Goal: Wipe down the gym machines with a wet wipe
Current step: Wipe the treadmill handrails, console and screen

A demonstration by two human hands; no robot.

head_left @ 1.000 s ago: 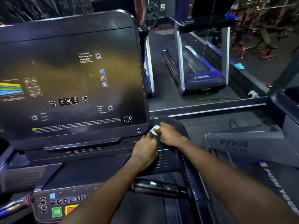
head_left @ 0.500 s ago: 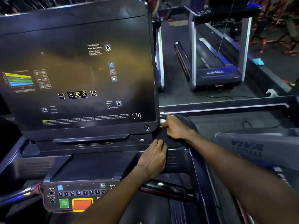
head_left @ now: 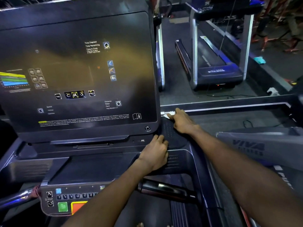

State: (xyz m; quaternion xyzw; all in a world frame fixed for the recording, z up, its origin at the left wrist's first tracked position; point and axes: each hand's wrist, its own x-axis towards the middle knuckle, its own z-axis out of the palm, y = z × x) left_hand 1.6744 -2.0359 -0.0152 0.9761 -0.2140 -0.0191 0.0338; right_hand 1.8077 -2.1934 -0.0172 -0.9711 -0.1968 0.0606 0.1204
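right hand (head_left: 181, 121) pinches wipe (head_left: 168, 113); left hand (head_left: 155, 153) rests.

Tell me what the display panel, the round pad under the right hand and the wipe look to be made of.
Display panel: glossy glass or plastic, judging by its soft yellowish reflections. Round pad: matte dark plastic or rubber, with a grid of fine dots and no glare. Wipe: thin white crumpled sheet, probably nonwoven fabric or paper, pinched by the right hand.

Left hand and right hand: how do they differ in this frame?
The right hand holds a white wipe at the console's far edge; the left hand holds nothing. The right hand reaches further forward; the left hand rests nearer, fingers curled. Both touch the same console.
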